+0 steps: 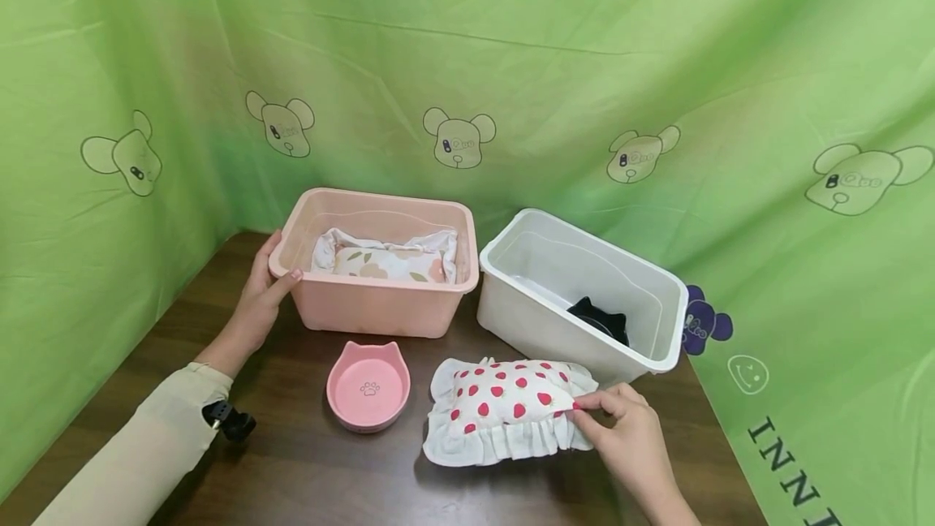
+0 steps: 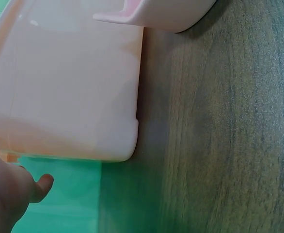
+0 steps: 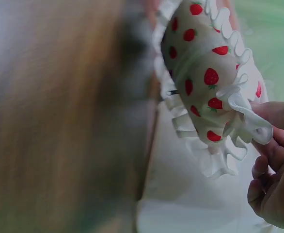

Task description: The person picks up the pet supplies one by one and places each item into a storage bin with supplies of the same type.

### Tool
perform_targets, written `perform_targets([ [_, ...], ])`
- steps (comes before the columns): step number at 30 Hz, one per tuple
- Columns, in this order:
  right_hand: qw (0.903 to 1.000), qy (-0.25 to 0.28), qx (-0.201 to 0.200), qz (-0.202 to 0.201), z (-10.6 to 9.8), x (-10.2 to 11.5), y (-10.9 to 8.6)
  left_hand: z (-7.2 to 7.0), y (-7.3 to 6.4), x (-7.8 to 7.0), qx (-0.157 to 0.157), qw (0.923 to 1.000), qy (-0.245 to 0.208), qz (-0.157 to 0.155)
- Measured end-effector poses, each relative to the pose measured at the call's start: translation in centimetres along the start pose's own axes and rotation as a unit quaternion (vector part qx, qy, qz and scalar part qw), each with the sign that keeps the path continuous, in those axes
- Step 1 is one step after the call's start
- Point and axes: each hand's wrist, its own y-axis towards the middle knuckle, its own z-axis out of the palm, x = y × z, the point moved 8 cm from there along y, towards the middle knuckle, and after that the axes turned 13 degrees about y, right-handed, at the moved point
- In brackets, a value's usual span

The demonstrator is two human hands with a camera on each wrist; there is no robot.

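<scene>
White cushion (image 1: pixel 507 396), edge (image 3: pixel 252 122) in fingers (image 1: pixel 605 401), bowl (image 1: pixel 368 388) apart

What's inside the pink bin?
A flower-patterned cushion with white edging lies inside the pink bin. The bin itself hides the cushion's lower part, and anything underneath it can't be seen.

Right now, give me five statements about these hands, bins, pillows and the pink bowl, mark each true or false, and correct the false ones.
1. The right hand pinches the strawberry-print pillow. True.
2. The black cat-eared object is inside the white bin. True.
3. The left hand grips the white bin. False: it holds the pink bin at its rim.
4. The flower-print pillow lies in the pink bin. True.
5. The pink bowl is inside the pink bin. False: it stands on the table, in front of that bin.
</scene>
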Motion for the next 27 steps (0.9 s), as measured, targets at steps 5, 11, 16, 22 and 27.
perform_targets([
  [5,0.9989,0.042,-0.012,0.016,-0.2,0.9,0.8,0.1,0.1,0.1,0.0,1.0,0.003,-0.003],
  [11,0.9965,0.077,-0.03,0.016,-0.8,2.5,1.7,0.3,0.2,0.0,0.004,1.0,-0.001,-0.001],
  [16,0.994,0.1,-0.042,0.011,-2.0,3.8,2.7,0.3,0.0,-0.2,0.0,1.0,0.005,-0.002],
  [22,0.9888,0.143,-0.044,0.008,-2.9,4.5,3.4,0.1,0.0,-0.1,-0.001,0.9999,0.012,-0.003],
  [27,0.9817,0.185,-0.044,0.009,-3.5,5.0,3.7,0.0,0.0,0.0,-0.007,0.9999,0.012,0.0],
])
